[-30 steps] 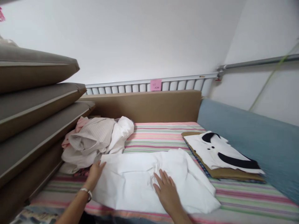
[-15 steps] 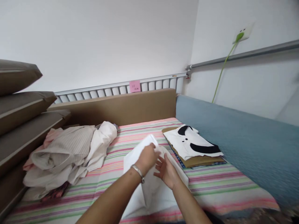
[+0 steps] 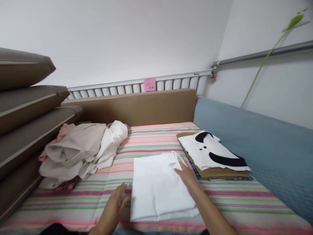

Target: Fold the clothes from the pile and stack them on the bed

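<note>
A white garment (image 3: 158, 186) lies folded into a rough square on the striped sheet in front of me. My right hand (image 3: 187, 176) is at its upper right corner, thumb and fingers closed on the raised edge there. Off the garment's left side is my left hand (image 3: 112, 204), fingers apart and holding nothing. To the right sits a stack of folded clothes, topped by a white shirt with black shapes (image 3: 210, 150), over a brown piece (image 3: 220, 173). At the left a heap of rumpled clothes (image 3: 78, 150) includes white, beige striped and pink cloth.
Tan cushions (image 3: 29, 94) are stacked along the left edge. A brown padded board (image 3: 137, 107) stands at the back below a radiator (image 3: 168, 85) bearing a pink note (image 3: 149, 85). A blue padded side (image 3: 256, 130) runs along the right. A green cord (image 3: 264, 62) hangs on the wall.
Both hands were together over the bunched white garment; now it lies flatter and squarer. My left hand has moved away to the left, my right to the upper right corner. The view has shifted left.
</note>
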`<state>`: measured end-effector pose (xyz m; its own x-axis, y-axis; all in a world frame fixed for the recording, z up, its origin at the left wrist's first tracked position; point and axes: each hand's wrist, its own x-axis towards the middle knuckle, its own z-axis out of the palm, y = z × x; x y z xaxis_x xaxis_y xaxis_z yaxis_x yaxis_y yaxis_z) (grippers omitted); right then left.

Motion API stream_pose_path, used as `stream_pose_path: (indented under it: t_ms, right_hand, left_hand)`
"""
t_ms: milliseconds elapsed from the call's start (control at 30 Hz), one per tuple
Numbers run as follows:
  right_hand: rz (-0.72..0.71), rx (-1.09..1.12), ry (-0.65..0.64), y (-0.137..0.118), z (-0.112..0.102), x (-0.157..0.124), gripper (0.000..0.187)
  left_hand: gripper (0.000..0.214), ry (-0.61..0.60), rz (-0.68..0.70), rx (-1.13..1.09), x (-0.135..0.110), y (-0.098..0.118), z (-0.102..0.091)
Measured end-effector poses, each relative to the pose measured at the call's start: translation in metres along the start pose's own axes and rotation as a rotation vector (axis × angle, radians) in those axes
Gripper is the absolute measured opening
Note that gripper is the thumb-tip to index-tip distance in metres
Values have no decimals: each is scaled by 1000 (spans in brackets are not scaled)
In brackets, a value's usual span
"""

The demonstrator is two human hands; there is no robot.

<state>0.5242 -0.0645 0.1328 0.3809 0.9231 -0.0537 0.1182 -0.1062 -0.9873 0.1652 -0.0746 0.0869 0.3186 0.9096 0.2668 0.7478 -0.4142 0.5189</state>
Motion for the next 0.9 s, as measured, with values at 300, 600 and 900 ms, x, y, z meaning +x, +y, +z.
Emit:
stream_pose_path:
  t_ms: [300, 600, 900]
  right_hand:
    - [57, -279, -2, 24, -55, 26, 38]
    - [101, -661, 167, 41, -69, 40, 47]
    - [120, -729, 105, 54, -51, 29, 34]
  left_hand:
    - [40, -10, -45, -242, 9, 42, 27]
    - [35, -160, -729, -846, 74, 56, 31]
    - [19, -120, -741, -870, 109, 62, 62]
